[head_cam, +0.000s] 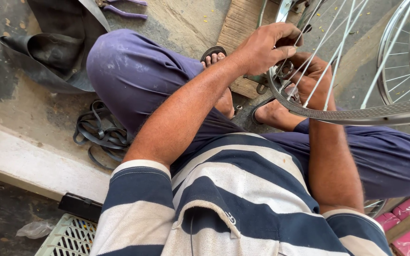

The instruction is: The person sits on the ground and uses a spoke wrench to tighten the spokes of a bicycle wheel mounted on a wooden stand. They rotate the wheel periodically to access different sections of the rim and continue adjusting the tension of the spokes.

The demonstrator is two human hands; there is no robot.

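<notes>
I sit with a silver spoked bicycle wheel (357, 114) held over my lap. My left hand (266, 47) reaches in from above with its fingers pinched around the hub (285, 71) and the spokes near it. Behind the spokes, my right hand (314, 78) grips the wheel close to the hub, partly hidden by the rim. A small metal part lies between the two hands; I cannot tell what it is.
A wooden board (243, 23) lies under my sandalled feet. A black inner tube (48, 52) and rubber strips (100, 135) lie at the left, pliers (124, 7) at the top. More wheels (404, 57) stand on the right. A plastic crate (67, 237) sits bottom left.
</notes>
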